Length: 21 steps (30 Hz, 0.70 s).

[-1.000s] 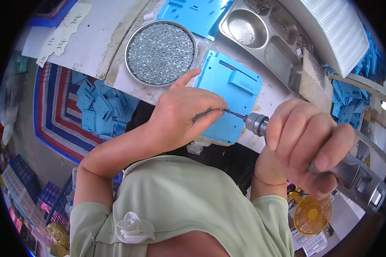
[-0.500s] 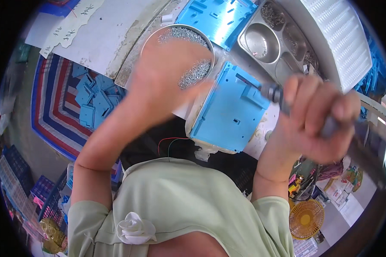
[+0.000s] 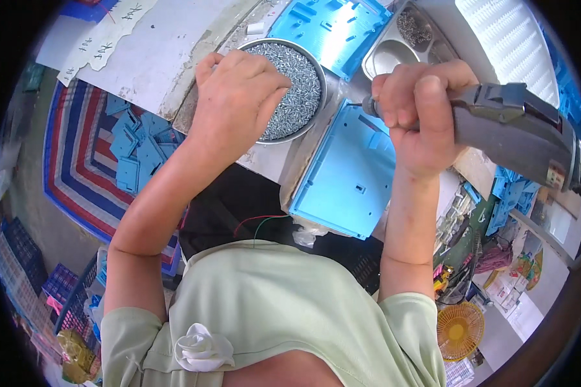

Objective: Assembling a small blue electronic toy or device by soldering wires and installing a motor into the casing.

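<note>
My left hand (image 3: 235,100) is over the left rim of a round metal bowl (image 3: 290,132) full of small silver screws. Its fingers are curled together; whatever they hold is hidden. Gripped in my right hand (image 3: 423,113) is a dark grey power screwdriver (image 3: 503,119), its body pointing right and its bit pointing left. The bit is at the upper left corner of a flat blue plastic panel (image 3: 342,177); whether it touches cannot be made out. My right hand and forearm cover part of the panel's right side.
Behind the bowl lies another blue panel (image 3: 326,26). A metal compartment tray (image 3: 387,57) and a white ribbed tray (image 3: 507,39) stand at the far right. Blue parts (image 3: 135,145) fill a striped container (image 3: 71,155) on the left. Red and green wires (image 3: 258,222) hang near my lap.
My left hand has drawn up and left, off the bowl's middle, its fingers now curled. My right hand has moved up and left, bringing the screwdriver bit to the panel's upper left corner.
</note>
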Tool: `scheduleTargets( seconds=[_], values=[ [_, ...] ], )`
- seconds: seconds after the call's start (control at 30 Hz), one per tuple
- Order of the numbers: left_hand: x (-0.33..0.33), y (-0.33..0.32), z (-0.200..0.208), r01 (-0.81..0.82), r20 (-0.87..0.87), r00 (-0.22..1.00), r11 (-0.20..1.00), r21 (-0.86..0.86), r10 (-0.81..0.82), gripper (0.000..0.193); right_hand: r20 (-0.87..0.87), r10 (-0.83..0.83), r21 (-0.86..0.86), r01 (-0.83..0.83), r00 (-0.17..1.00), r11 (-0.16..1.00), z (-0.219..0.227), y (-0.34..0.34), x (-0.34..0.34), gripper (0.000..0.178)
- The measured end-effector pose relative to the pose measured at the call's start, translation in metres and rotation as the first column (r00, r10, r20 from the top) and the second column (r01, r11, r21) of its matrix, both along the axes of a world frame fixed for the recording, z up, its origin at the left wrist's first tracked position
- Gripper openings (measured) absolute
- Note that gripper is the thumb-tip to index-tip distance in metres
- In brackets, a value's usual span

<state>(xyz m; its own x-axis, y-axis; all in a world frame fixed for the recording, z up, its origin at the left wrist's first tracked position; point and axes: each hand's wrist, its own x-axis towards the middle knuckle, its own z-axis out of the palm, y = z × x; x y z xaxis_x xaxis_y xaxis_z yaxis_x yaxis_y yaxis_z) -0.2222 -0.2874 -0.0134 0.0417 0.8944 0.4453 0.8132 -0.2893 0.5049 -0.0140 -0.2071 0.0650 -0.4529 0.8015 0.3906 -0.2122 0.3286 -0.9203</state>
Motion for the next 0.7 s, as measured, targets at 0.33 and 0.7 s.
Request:
scheduleTargets(
  seconds=[0.33, 0.7],
  values=[
    [0.002, 0.0, -0.006, 0.071, 0.019, 0.997, 0.993, 0.096, -0.073, 0.012, -0.145, 0.144, -0.046, -0.152, 0.979, 0.987, 0.004, -0.009, 0.007, 0.015],
    [0.012, -0.021, 0.004, 0.211, 0.127, 0.962, 0.953, 0.216, -0.242, 0.02, -0.181, 0.219, -0.041, -0.23, 0.959, 0.972, 0.013, -0.014, 0.011, 0.018]
  ],
)
